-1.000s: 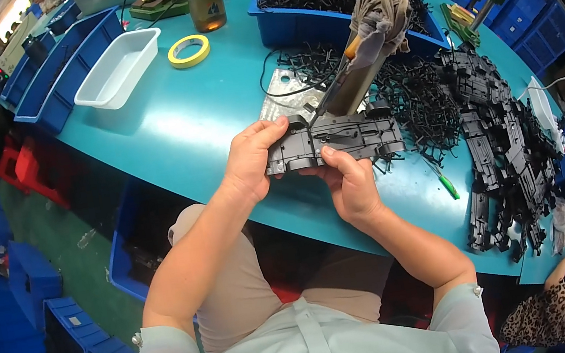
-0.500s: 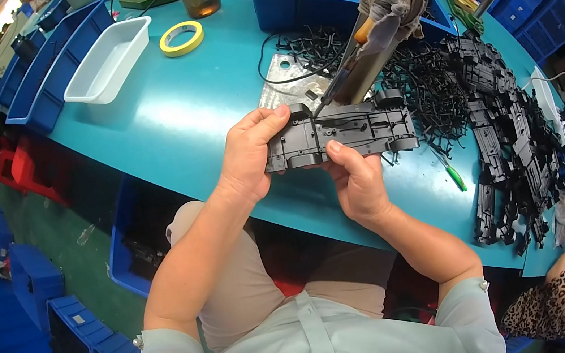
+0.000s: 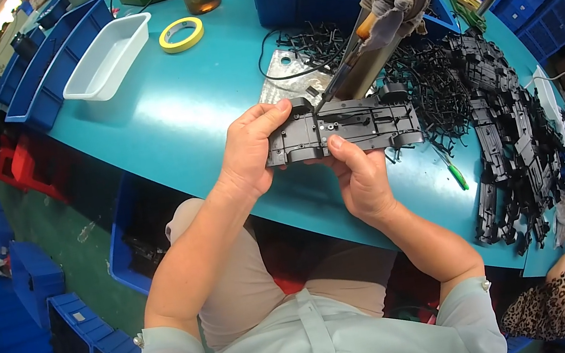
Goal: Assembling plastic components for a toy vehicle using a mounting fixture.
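My left hand (image 3: 248, 145) is closed on the left end of a black plastic toy-car chassis (image 3: 382, 131), thumb on its upper edge. Around its lower edge, my right hand (image 3: 365, 182) is closed too, with the thumb pressing on the middle. The chassis is held over the teal table with its ribbed face toward me. A dark tapered rod (image 3: 336, 86), like a soldering iron, slants down from a cloth-wrapped post (image 3: 370, 68). Its tip meets or nearly meets the chassis near my left thumb. The fingers behind the chassis are hidden.
A metal plate (image 3: 283, 83) lies behind the chassis. Thin black parts (image 3: 430, 88) are heaped to the right, beside stacked chassis (image 3: 503, 136) and a green-handled tool (image 3: 457, 177). A blue bin (image 3: 294, 7), yellow tape (image 3: 181, 35) and white tray (image 3: 108, 60) stand farther back.
Both hands have shifted the chassis slightly to the right, and its lower edge has tipped up a little. The grip of both hands stays the same.
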The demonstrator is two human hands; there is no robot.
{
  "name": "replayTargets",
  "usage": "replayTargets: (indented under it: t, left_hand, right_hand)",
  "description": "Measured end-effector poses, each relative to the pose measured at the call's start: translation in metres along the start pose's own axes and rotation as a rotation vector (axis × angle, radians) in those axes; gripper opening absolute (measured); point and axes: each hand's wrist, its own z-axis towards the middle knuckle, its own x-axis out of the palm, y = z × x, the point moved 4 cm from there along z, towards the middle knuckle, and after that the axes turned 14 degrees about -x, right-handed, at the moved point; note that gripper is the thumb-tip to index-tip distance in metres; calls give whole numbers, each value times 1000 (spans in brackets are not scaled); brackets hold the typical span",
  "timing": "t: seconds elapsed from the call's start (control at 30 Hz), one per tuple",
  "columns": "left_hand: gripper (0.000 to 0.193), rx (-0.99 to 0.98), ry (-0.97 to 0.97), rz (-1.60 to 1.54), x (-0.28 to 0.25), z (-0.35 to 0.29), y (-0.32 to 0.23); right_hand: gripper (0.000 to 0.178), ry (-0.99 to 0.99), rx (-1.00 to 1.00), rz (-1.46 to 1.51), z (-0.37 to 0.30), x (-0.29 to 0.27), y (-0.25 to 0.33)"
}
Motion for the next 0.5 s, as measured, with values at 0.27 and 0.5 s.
replayTargets:
  t: [0.27, 0.5]
  left_hand:
    - [25, 8, 7, -29, 4, -2, -1]
    - [22, -9, 13, -79, -2, 1, 4]
  right_hand:
    - [36, 25, -46, -19, 1, 0, 2]
    - [32, -34, -2, 69, -3, 4, 3]
